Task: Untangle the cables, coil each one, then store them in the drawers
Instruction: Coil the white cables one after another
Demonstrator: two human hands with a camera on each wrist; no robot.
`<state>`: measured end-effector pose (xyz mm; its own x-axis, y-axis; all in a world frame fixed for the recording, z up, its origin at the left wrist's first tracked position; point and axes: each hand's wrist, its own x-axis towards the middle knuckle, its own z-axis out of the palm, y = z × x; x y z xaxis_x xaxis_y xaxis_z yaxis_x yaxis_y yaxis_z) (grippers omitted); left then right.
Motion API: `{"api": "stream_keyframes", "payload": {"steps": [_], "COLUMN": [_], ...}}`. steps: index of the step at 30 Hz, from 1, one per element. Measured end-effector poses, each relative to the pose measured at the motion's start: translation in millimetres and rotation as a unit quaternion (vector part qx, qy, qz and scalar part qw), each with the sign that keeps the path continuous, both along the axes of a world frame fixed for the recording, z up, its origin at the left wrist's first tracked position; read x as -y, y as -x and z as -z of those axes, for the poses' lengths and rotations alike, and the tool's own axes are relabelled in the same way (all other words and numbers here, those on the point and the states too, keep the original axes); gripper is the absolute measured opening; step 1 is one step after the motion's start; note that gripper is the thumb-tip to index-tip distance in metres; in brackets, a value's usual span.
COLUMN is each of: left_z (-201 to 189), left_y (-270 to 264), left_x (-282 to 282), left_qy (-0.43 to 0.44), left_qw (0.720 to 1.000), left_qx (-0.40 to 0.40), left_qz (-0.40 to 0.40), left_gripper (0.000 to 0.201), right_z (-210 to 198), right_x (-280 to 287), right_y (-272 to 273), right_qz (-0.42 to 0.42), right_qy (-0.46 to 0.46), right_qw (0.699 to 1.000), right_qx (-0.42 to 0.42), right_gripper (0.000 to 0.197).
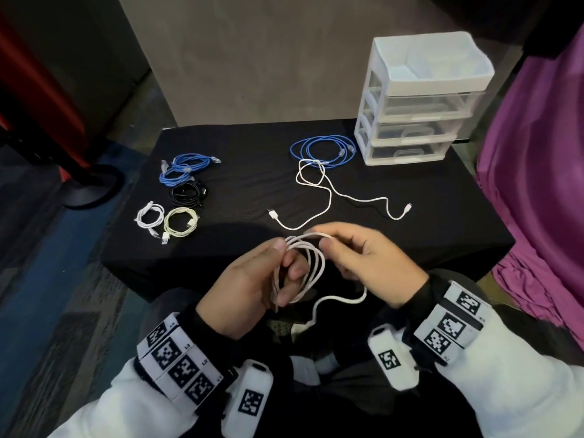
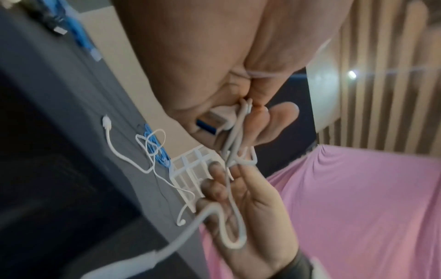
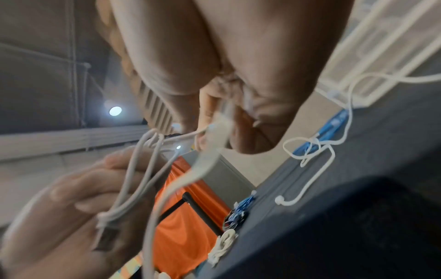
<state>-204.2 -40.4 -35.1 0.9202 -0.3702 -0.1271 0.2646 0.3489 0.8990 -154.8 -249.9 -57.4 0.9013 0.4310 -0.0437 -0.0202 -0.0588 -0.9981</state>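
Over the table's near edge, my left hand (image 1: pixel 286 260) grips a coil of white cable (image 1: pixel 314 263) with several loops, thumb on top. The left wrist view shows the cable's USB plug (image 2: pixel 214 120) tucked against that palm. My right hand (image 1: pixel 320 238) pinches the top strand of the same white cable (image 3: pixel 222 122) just right of the left thumb. A loose tail (image 1: pixel 341 300) hangs below the hands toward my lap. Another white cable (image 1: pixel 330 197) lies uncoiled on the black table (image 1: pixel 246 159). A white three-drawer unit (image 1: pixel 417 99) stands at the back right, all drawers closed.
A loosely coiled blue cable (image 1: pixel 322 150) lies beside the drawer unit, overlapping the loose white one. Coiled blue (image 1: pixel 183 169), black (image 1: pixel 188 192), white (image 1: pixel 150 214) and cream (image 1: pixel 180 221) cables sit grouped at the left. Purple cloth (image 1: pixel 537 184) hangs at the right; a stand base (image 1: pixel 91 184) is on the floor left.
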Motion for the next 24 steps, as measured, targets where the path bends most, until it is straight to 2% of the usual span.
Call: {"api": "stream_keyframes", "payload": {"steps": [2, 5, 7, 9, 10, 14, 17, 21, 24], "left_z": [0, 4, 8, 13, 16, 18, 17, 15, 12], "left_y": [0, -3, -4, -6, -6, -7, -10, -16, -18], "left_x": [1, 1, 2, 4, 6, 13, 14, 2, -4], "left_qy": [0.049, 0.045, 0.030, 0.005, -0.016, -0.101, -0.136, -0.121, -0.100], "left_qw": [0.998, 0.999, 0.999, 0.998, 0.996, 0.984, 0.971, 0.957, 0.957], "left_qx": [-0.025, -0.027, -0.022, -0.016, -0.011, 0.030, 0.050, 0.023, 0.008], "left_qz": [0.016, 0.005, -0.027, -0.068, -0.089, -0.144, -0.192, -0.261, -0.271], "left_gripper": [0.027, 0.027, 0.028, 0.030, 0.031, 0.036, 0.036, 0.032, 0.032], "right_z": [5, 8, 5, 0, -3, -3, 1, 10, 18], "right_x": [-3, -5, -5, -6, -6, -7, -4, 15, 24], "right_y": [9, 12, 12, 8, 7, 3, 4, 2, 4], "right_qz": [-0.047, -0.062, -0.055, -0.024, -0.010, 0.012, 0.003, -0.021, -0.055], "right_qy": [-0.049, -0.124, -0.128, -0.091, -0.071, -0.048, -0.045, -0.038, 0.003], "right_qw": [0.997, 0.989, 0.989, 0.995, 0.997, 0.999, 0.999, 0.999, 0.998], "right_qx": [-0.029, -0.049, -0.046, -0.031, -0.024, -0.005, -0.006, -0.023, -0.017], "right_gripper": [0.045, 0.064, 0.053, 0.028, 0.021, 0.029, 0.025, 0.011, 0.008]}}
